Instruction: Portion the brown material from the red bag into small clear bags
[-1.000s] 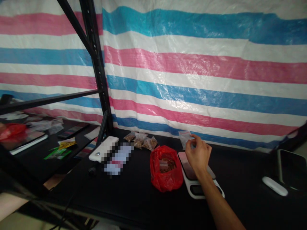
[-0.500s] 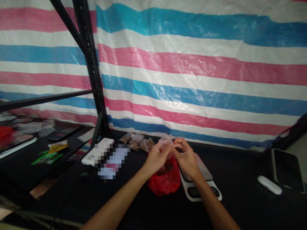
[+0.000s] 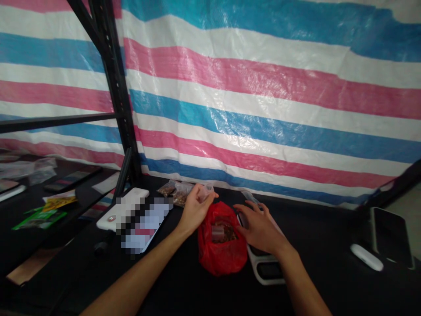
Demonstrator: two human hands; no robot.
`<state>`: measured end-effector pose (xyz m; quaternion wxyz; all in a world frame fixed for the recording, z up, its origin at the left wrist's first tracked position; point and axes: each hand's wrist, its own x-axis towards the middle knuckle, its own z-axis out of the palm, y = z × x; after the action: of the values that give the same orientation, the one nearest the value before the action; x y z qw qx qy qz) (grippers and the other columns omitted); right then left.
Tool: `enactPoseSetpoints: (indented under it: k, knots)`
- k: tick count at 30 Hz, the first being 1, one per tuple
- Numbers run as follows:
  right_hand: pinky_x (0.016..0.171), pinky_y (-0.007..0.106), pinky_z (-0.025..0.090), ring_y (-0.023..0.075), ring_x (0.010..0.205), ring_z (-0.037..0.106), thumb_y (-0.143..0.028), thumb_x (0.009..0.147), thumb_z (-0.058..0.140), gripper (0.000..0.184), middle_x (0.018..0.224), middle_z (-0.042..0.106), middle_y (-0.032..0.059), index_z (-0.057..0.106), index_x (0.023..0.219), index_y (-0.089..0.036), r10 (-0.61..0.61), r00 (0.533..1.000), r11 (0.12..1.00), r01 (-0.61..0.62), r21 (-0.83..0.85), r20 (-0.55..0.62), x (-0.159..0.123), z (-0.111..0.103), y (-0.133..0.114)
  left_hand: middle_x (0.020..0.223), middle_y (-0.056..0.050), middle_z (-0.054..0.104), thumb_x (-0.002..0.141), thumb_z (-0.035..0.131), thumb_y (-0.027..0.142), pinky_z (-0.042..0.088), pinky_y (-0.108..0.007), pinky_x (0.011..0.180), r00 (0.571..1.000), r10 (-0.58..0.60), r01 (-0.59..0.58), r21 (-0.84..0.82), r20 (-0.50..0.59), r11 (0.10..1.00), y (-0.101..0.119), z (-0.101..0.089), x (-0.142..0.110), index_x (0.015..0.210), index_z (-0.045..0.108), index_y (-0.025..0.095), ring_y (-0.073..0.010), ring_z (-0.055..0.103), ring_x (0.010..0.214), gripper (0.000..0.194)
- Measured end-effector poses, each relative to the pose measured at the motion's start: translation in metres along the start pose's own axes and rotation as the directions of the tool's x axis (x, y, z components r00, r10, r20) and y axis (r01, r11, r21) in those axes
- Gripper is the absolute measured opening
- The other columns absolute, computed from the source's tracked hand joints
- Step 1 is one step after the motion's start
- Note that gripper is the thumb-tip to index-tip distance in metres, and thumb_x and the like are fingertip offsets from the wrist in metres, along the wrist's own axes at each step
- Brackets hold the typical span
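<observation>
My left hand (image 3: 195, 210) is raised above the table, its fingertips pinching a small clear plastic piece (image 3: 206, 191). My right hand (image 3: 261, 228) lies over a white kitchen scale (image 3: 268, 271), which it mostly hides. A narrow clear plastic bag (image 3: 250, 197) shows just beyond my right fingers, with nothing visibly gripped. Between my hands sits an open red plastic bag (image 3: 222, 252) full of brown nuts (image 3: 228, 235), with a clear piece (image 3: 216, 233) inside. Small clear bags of brown nuts (image 3: 173, 192) lie behind my left hand, partly hidden.
A white device (image 3: 121, 210) and a pixelated paper (image 3: 146, 224) lie left on the black table (image 3: 184, 281). At right are a white oblong object (image 3: 366, 257) and a dark tablet (image 3: 391, 237). A black shelf upright (image 3: 115, 87) stands before a striped tarp (image 3: 263, 87).
My hands have separated from the clear bag they held together. The left hand moved left, the right dropped onto the scale, and the view shifted slightly.
</observation>
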<state>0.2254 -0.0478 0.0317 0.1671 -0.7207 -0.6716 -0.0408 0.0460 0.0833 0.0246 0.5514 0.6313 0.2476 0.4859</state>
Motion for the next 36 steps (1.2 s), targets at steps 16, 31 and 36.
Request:
enactPoseSetpoints:
  k: [16, 31, 36]
  knots:
    - [0.089, 0.036, 0.045, 0.0221, 0.099, 0.065, -0.017, 0.087, 0.065, 0.021, 0.104, 0.074, 0.0015, 0.069, 0.106, -0.026, -0.264, 0.961, 0.947, 0.244, 0.208, 0.077, 0.005, -0.023, -0.047, 0.096, -0.019, 0.076, 0.094, 0.041, 0.022, 0.050, -0.038, 0.078, 0.981, -0.190, 0.076, 0.964, -0.027, 0.255, 0.036, 0.002, -0.017, 0.127, 0.046, 0.012, -0.0326, 0.075, 0.091, 0.035]
    - [0.096, 0.042, 0.043, 0.0245, 0.109, 0.062, -0.001, 0.088, 0.049, 0.041, 0.122, 0.070, 0.0056, 0.064, 0.119, -0.024, -0.239, 0.968, 0.969, 0.234, 0.077, 0.074, -0.008, -0.008, -0.012, 0.104, -0.018, 0.076, 0.090, 0.052, 0.028, 0.053, -0.041, 0.079, 0.910, -0.351, -0.038, 0.887, 0.221, 0.460, 0.016, 0.008, -0.035, 0.106, 0.064, 0.017, -0.0353, 0.073, 0.098, 0.023]
    - [0.100, 0.044, 0.043, 0.0261, 0.112, 0.061, -0.002, 0.089, 0.051, 0.041, 0.123, 0.068, 0.0072, 0.064, 0.122, -0.023, -0.190, 0.975, 0.982, 0.187, 0.035, 0.111, -0.011, -0.011, -0.016, 0.100, -0.010, 0.070, 0.090, 0.050, 0.021, 0.052, -0.039, 0.089, 0.970, -0.111, -0.057, 0.643, 0.218, 0.764, -0.007, 0.009, -0.026, 0.098, 0.068, 0.018, -0.0256, 0.067, 0.094, 0.019]
